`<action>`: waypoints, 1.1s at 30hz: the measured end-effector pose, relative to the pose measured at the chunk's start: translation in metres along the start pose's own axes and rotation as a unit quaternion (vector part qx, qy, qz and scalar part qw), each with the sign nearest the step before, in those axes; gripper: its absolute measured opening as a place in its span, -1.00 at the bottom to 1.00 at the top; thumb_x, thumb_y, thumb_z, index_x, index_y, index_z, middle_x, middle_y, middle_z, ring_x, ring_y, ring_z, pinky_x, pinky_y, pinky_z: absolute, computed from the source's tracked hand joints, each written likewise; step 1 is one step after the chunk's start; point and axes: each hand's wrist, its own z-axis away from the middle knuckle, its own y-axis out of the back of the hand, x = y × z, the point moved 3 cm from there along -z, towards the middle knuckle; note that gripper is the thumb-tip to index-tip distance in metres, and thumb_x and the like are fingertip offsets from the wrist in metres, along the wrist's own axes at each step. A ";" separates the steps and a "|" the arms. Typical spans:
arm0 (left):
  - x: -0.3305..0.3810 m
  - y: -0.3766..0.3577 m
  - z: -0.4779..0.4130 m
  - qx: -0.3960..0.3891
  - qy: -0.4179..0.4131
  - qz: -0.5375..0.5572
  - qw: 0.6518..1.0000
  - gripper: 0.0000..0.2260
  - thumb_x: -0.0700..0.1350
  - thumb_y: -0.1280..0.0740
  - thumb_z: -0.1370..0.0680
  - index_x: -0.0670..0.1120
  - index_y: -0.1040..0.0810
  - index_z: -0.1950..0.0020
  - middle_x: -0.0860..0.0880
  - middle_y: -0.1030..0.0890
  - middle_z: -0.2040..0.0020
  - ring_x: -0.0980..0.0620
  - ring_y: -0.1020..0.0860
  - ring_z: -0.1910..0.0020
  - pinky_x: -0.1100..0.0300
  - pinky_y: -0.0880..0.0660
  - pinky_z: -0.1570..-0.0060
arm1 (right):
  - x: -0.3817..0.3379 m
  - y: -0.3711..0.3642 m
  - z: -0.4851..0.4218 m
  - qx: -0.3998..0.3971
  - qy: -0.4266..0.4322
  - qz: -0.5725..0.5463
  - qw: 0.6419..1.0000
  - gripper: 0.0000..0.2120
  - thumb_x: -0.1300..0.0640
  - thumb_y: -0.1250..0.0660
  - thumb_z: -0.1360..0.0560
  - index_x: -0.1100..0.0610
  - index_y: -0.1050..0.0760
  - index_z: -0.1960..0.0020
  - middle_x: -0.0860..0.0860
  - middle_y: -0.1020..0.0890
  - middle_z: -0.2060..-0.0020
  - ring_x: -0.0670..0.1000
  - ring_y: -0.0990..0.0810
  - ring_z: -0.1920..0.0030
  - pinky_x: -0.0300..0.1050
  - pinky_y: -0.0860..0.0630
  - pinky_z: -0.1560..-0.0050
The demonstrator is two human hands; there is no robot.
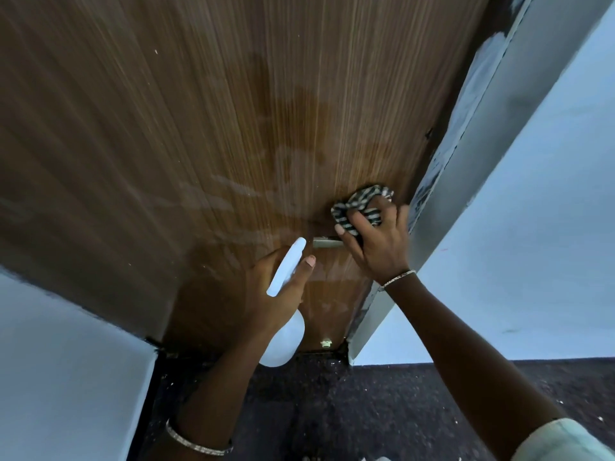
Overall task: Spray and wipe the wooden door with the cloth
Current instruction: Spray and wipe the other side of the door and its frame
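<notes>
Cloth (357,202): striped, bunched, pressed against the wooden door (233,111) near its right edge, just above the metal handle (327,242). The right hand (376,247) grips it, fingers curled round the folds, thumb crossing in front of the handle's inner end.

The left hand (276,294) is lower and to the left, apart from the cloth, closed round the neck of a white spray bottle (287,266) whose nozzle points at the door.

Wet streaks and darker damp patches show on the panel above and left of the cloth. A grey door frame (482,144) runs beside the right hand. A dark speckled floor (366,410) lies below.
</notes>
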 end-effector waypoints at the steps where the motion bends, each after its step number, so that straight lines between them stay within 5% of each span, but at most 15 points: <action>1: -0.003 -0.001 0.001 -0.002 -0.006 0.001 1.000 -0.67 0.52 -0.31 -0.35 0.37 -0.57 0.05 0.16 -0.69 0.15 0.06 -0.68 0.21 0.00 -0.67 0.09 | 0.001 0.002 0.004 -0.012 0.012 -0.018 1.000 -0.65 -0.22 -0.16 -0.68 0.05 -0.48 -0.16 0.16 -0.42 -0.22 0.26 -0.40 -0.14 0.13 -0.47 -0.11; 4: -0.007 -0.002 0.007 -0.024 0.010 0.002 1.000 -0.68 0.38 -0.36 -0.44 0.15 -0.62 0.12 0.11 -0.67 0.27 0.07 -0.64 0.33 -0.05 -0.65 0.25 | 0.007 0.005 0.022 -0.022 -0.209 -0.183 0.960 -0.55 -0.15 -0.15 -0.67 0.21 -0.55 -0.20 0.20 -0.48 -0.20 0.16 -0.47 -0.18 -0.10 -0.45 -0.12; 7: -0.004 -0.006 0.013 -0.056 -0.019 -0.006 0.998 -0.67 0.28 -0.35 -0.48 0.03 -0.65 0.17 0.07 -0.61 0.38 0.07 -0.61 0.38 -0.03 -0.62 0.27 | 0.005 0.014 0.046 0.101 -0.480 -0.350 0.798 -0.50 -0.14 -0.09 -0.69 0.25 -0.55 -0.24 0.11 -0.61 -0.13 0.01 -0.57 -0.16 -0.11 -0.47 -0.24; 8: -0.003 -0.006 0.014 -0.065 -0.017 -0.011 0.998 -0.63 0.30 -0.33 -0.47 0.01 -0.67 0.14 0.07 -0.61 0.38 0.06 -0.61 0.37 -0.02 -0.61 0.25 | -0.001 0.018 0.052 0.126 -0.512 -0.382 0.759 -0.52 -0.14 -0.10 -0.69 0.22 -0.54 -0.25 0.07 -0.62 -0.12 -0.03 -0.58 -0.16 -0.13 -0.47 -0.24; 10: -0.003 -0.005 0.016 -0.073 -0.028 -0.026 0.997 -0.57 0.29 -0.30 -0.46 -0.05 -0.69 0.09 0.05 -0.63 0.36 0.04 -0.62 0.35 -0.02 -0.60 0.25 | -0.016 0.023 0.056 0.135 -0.524 -0.382 0.750 -0.57 -0.18 -0.10 -0.69 0.14 -0.50 -0.24 0.01 -0.58 -0.10 -0.08 -0.55 -0.15 -0.18 -0.45 -0.23; 13: 0.001 -0.001 0.020 -0.070 -0.055 -0.040 0.995 -0.66 0.16 -0.39 -0.49 -0.13 -0.69 0.11 0.02 -0.67 0.32 0.02 -0.62 0.34 -0.04 -0.61 0.26 | -0.041 0.034 0.048 0.154 -0.496 -0.326 0.790 -0.68 -0.12 -0.09 -0.71 0.09 -0.44 -0.23 -0.02 -0.46 -0.10 -0.17 -0.47 -0.13 -0.28 -0.38 -0.24; 15: 0.001 0.005 0.022 -0.057 -0.066 -0.030 0.996 -0.76 0.08 -0.45 -0.48 -0.10 -0.68 0.11 0.02 -0.67 0.29 0.03 -0.62 0.29 0.00 -0.63 0.27 | -0.050 0.034 0.035 0.146 -0.435 -0.254 0.851 -0.67 -0.05 -0.12 -0.70 0.18 -0.47 -0.23 0.14 -0.45 -0.19 -0.04 -0.45 -0.20 -0.20 -0.40 -0.31; 17: -0.002 0.013 0.022 -0.066 -0.084 -0.012 0.994 -0.75 0.10 -0.44 -0.49 -0.05 -0.69 0.01 0.09 -0.68 0.24 0.07 -0.64 0.25 0.05 -0.64 0.24 | -0.056 0.021 0.027 0.084 -0.312 -0.126 0.938 -0.67 -0.10 -0.16 -0.69 0.15 -0.48 -0.20 0.21 -0.47 -0.24 0.19 -0.40 -0.26 0.10 -0.37 -0.32; 19: -0.006 0.024 0.022 -0.072 -0.082 0.002 0.994 -0.75 0.09 -0.44 -0.50 -0.03 -0.69 -0.07 0.10 -0.70 0.17 0.07 -0.67 0.21 0.11 -0.64 0.18 | -0.066 0.002 0.023 0.028 -0.157 -0.009 0.987 -0.67 -0.15 -0.16 -0.68 0.09 -0.52 -0.15 0.17 -0.55 -0.22 0.23 -0.41 -0.25 0.16 -0.27 -0.30; 26: -0.010 0.049 0.022 -0.022 -0.116 -0.014 0.993 -0.85 -0.07 -0.55 -0.47 0.02 -0.59 0.20 0.15 -0.62 0.33 0.13 -0.62 0.33 0.41 -0.51 0.30 | -0.088 -0.030 0.003 0.007 0.122 0.072 0.990 -0.63 -0.23 -0.36 -0.60 0.08 -0.63 0.07 0.08 -0.65 0.14 0.15 -0.59 0.20 0.03 -0.46 0.14; 30: -0.007 0.048 0.017 -0.029 -0.071 0.001 0.997 -0.76 -0.05 -0.53 -0.49 0.11 -0.52 0.29 0.09 -0.57 0.43 0.07 -0.58 0.41 0.30 -0.51 0.39 | -0.052 -0.019 0.004 -0.022 0.240 0.078 0.967 -0.58 -0.29 -0.18 -0.67 0.05 -0.57 -0.07 0.11 -0.64 0.06 0.16 -0.61 0.12 0.06 -0.51 0.02; 33: -0.003 0.047 0.013 -0.014 -0.077 0.014 0.997 -0.76 -0.10 -0.56 -0.45 0.12 -0.54 0.26 0.14 -0.60 0.39 0.14 -0.61 0.36 0.42 -0.49 0.34 | -0.038 -0.015 0.001 -0.036 0.277 0.112 0.954 -0.60 -0.29 -0.22 -0.64 0.01 -0.48 -0.24 0.09 -0.62 0.00 0.15 -0.58 0.06 0.09 -0.43 -0.07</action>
